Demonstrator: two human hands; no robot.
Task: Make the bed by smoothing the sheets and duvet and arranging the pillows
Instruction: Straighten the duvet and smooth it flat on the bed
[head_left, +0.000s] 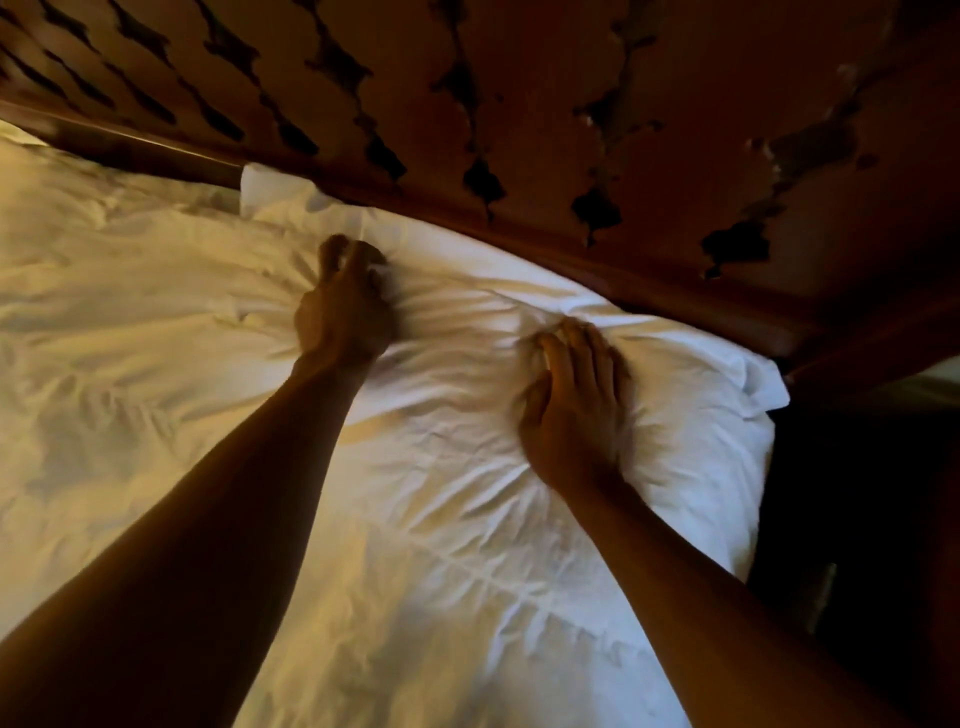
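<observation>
White cotton fills the view: a pillow (467, 322) lies tight against the foot of the carved wooden headboard (571, 130), its far corner poking out near the headboard's right end, and the creased duvet (130, 338) spreads away from the headboard toward the viewer. The left hand (345, 306) is near the pillow's left end, just short of the headboard, fingers curled and bunching the fabric so that creases fan out from the grip. The right hand (574, 400) sits farther from the headboard, on the pillow's right half, palm down with fingers fairly straight and close together, pressing a dent into the stuffing. This looks like the pillow-arranging step, seating and plumping it against the headboard. Next probably calls for letting go of the pinch and sweeping both palms outward to flatten those radiating wrinkles.
</observation>
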